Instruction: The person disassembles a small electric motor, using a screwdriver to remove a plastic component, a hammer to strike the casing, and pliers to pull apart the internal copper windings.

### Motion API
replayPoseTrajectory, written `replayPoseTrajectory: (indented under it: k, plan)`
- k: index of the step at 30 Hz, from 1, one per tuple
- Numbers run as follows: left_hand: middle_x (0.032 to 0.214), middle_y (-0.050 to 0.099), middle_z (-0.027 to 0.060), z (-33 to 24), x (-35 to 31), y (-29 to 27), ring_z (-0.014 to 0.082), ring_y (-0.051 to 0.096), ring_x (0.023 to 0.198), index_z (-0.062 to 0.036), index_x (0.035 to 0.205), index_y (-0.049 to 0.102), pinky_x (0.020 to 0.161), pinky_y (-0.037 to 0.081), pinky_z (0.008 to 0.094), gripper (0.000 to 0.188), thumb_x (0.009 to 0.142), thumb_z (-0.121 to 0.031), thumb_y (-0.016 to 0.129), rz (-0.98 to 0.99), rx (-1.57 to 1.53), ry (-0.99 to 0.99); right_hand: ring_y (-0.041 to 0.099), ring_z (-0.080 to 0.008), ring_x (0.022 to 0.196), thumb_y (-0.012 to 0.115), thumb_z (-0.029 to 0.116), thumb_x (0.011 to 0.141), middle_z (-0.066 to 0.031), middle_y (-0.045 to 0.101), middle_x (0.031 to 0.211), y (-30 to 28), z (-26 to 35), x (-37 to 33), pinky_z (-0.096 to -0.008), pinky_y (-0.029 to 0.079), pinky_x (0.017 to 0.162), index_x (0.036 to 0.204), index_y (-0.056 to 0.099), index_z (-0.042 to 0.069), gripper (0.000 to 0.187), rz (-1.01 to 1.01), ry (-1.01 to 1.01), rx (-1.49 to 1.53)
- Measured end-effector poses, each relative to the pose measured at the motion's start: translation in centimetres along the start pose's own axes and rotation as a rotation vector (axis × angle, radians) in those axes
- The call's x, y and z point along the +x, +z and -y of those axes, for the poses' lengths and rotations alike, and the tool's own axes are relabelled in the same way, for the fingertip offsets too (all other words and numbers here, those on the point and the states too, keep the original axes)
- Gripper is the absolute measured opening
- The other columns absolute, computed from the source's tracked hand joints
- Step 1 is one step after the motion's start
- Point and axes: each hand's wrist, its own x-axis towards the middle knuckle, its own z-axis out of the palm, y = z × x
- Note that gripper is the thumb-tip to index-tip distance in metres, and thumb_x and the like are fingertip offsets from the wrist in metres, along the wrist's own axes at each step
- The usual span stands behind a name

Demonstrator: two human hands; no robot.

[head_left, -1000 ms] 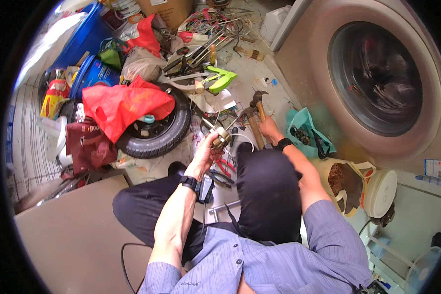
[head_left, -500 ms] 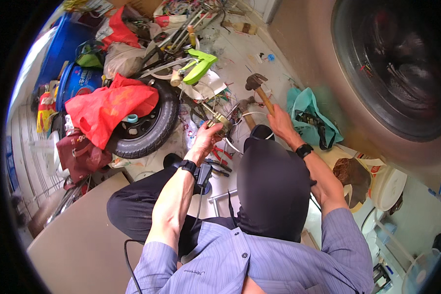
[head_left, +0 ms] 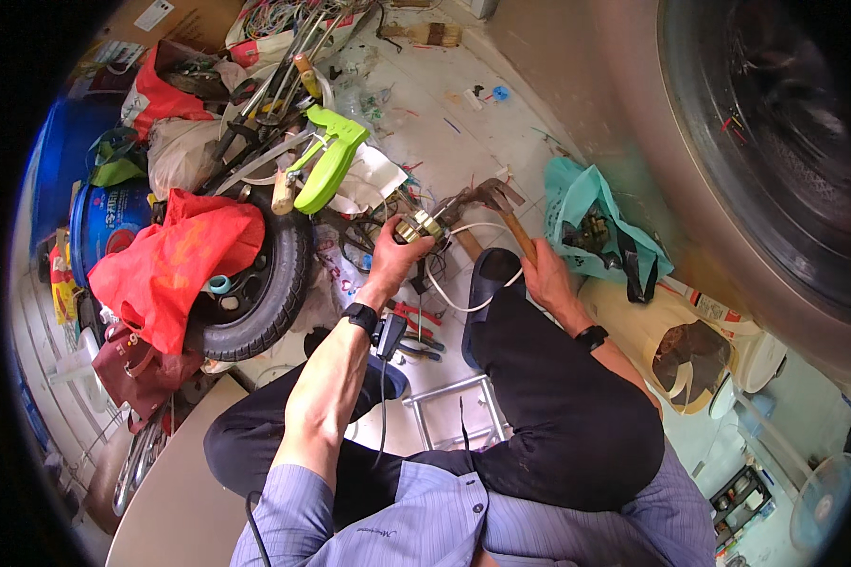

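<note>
Brass-coloured metal part (head_left: 419, 226): right hand (head_left: 550, 283), nearest and apart from the other, wrapped round wooden-handled hammer (head_left: 517, 230); left hand (head_left: 394, 262), slightly farther, clamped on the part, left of the hammer, long axis aimed far-right toward hammer's head, contact can't tell.

On your left, a red plastic bag (head_left: 184, 265) lies over a black tyre (head_left: 279, 317), a blue bucket (head_left: 113, 217) just beyond. On your right, a teal bag (head_left: 562, 194) sits near a washing machine (head_left: 719, 180); far left is a cardboard box (head_left: 194, 28).
</note>
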Motion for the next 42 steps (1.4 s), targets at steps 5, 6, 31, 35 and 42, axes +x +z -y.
replayPoseTrajectory:
  k: [5,6,31,35,42]
  plan:
    - [0.124,0.065,0.0162,-0.8,0.2,1.3,0.0213,0.064,0.109,0.0095,0.144,0.042,0.096,0.051,0.0321,0.091,0.074,-0.024,0.088,-0.06,-0.076,0.056,0.066,-0.0489,0.088,0.061,0.02,0.096,-0.0278,0.068,0.093,0.3,-0.3,-0.7,-0.0552,0.052,0.075,0.12,0.055,0.002,0.031,0.029,0.044,-0.032]
    - [0.124,0.065,0.0163,-1.5,-0.1,1.7,0.021,0.064,0.109,0.0096,0.144,0.042,0.096,0.051,0.0318,0.091,0.073,-0.024,0.088,-0.082,0.007,0.075,0.066,-0.0491,0.087,0.061,0.02,0.096,-0.0275,0.068,0.091,0.4,-0.5,-0.8,-0.0552,0.052,0.075,0.12,0.055,0.002,0.031,0.015,0.043,-0.02]
    - [0.112,0.059,0.023,1.9,-2.5,10.3,0.0324,0.06,0.103,0.0093,0.118,0.053,0.092,0.049,0.0423,0.074,0.071,-0.035,0.089,-0.667,0.346,0.236,0.067,-0.0475,0.089,0.065,0.022,0.094,-0.0252,0.068,0.095,0.9,0.0,-1.8,-0.0542,0.052,0.075,0.118,0.055,0.004,0.032,0.006,0.044,0.068]
    - [0.123,0.06,0.0258,0.4,-3.1,7.8,0.0394,0.059,0.116,0.0082,0.133,0.05,0.102,0.047,0.0433,0.087,0.069,-0.036,0.088,-0.433,0.295,0.138,0.065,-0.0476,0.095,0.064,0.021,0.094,-0.0266,0.067,0.1,0.8,-0.8,-2.6,-0.0529,0.051,0.081,0.121,0.055,0.002,0.034,0.04,0.12,0.121]
    - [0.12,0.064,0.0213,-1.7,-3.9,3.2,0.0403,0.063,0.111,-0.0038,0.136,0.051,0.096,0.051,0.044,0.077,0.067,-0.018,0.083,-0.195,0.557,0.472,0.061,-0.0451,0.101,0.063,0.02,0.096,-0.0251,0.063,0.107,0.9,-0.8,-3.3,-0.0503,0.05,0.086,0.121,0.054,0.0,0.033,0.025,0.156,0.164]
